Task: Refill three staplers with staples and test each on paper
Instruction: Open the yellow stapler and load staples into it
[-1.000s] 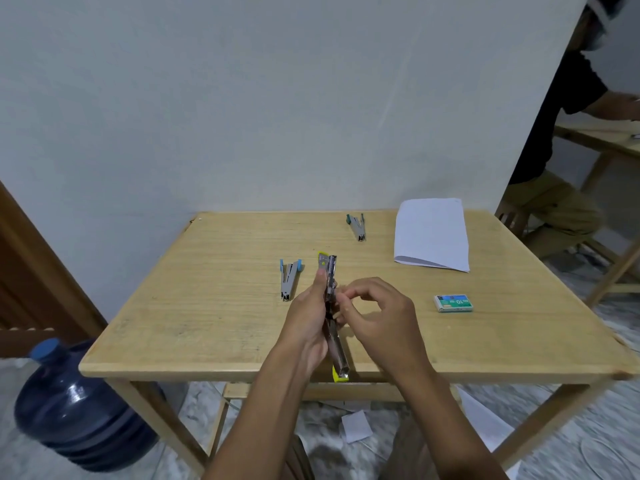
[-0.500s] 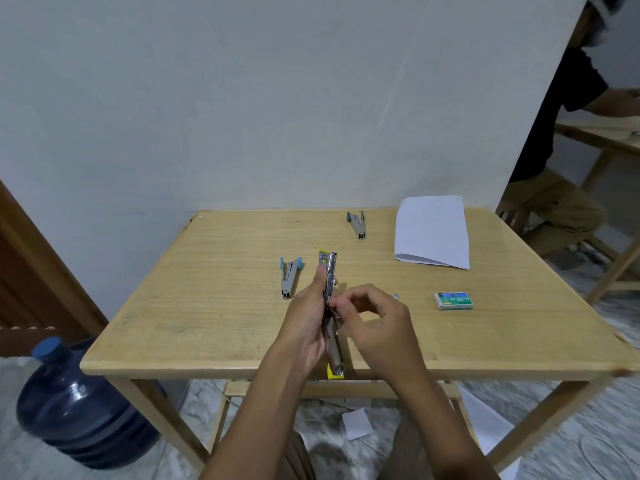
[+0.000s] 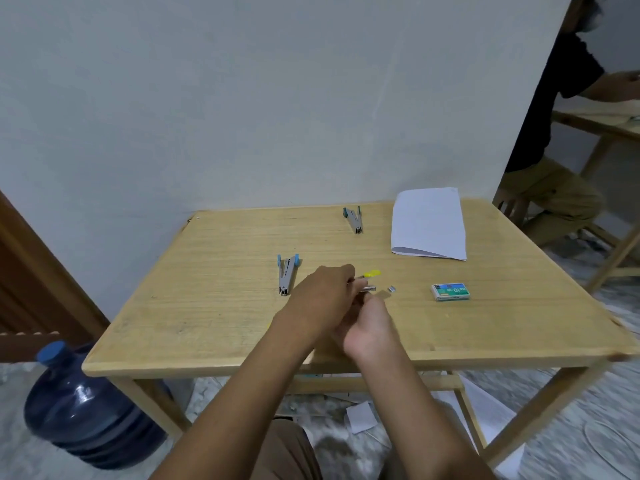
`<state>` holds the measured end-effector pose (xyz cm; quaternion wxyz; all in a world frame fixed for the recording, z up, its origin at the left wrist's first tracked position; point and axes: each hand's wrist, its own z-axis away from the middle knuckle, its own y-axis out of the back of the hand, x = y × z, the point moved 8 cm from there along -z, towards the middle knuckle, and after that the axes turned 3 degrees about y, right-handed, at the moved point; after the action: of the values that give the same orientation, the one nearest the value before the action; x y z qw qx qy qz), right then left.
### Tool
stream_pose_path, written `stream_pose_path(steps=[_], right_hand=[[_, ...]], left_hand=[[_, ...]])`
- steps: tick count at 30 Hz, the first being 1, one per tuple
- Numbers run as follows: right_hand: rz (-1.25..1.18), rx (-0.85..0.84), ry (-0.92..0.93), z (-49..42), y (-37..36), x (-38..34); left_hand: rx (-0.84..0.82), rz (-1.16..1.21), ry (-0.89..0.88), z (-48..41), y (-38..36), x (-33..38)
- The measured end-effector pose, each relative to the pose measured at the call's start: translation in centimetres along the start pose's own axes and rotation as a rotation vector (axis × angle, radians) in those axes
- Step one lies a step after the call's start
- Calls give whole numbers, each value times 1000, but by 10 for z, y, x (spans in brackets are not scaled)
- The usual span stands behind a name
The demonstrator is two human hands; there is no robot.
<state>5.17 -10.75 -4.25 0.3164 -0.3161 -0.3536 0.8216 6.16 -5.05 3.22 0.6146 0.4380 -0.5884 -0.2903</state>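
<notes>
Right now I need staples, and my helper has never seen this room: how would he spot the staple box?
Find the wooden table against the grey wall, then the folded white paper at its far right. The staple box lies nearer the front edge than that paper. It is the only small green-topped carton; the staplers are long and grey.
</notes>
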Motion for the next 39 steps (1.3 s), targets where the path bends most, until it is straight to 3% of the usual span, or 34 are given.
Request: stream_pose_path(steps=[2, 5, 11, 14, 19, 24, 32, 36, 39], right_hand=[[-123, 17, -1, 2, 0, 3], [-241, -8, 19, 0, -3, 3], [-39, -44, 145, -5, 4, -28], [407, -19, 320, -11, 14, -63], [1727, 78, 818, -9, -13, -116], [2170, 118, 836, -28, -11, -130], [2214, 108, 1070, -17, -10, -134], [2017, 167, 1219, 12, -7, -159], [1859, 318, 1283, 34, 18, -197]], left_hand=[[-29, -73, -5, -7, 2, 2], [-26, 24, -6, -14, 8, -1], [-33, 822, 202, -8, 0, -35], [-99, 1239, 369, -1, -22, -47], [-108, 1579, 477, 6, -44, -47], [-156, 1672, 515, 9, -59, -42], [-172, 1617, 519, 7, -68, -41], [-166, 1557, 527, 6, -67, -39], [-140, 1353, 529, 4, -63, -42]])
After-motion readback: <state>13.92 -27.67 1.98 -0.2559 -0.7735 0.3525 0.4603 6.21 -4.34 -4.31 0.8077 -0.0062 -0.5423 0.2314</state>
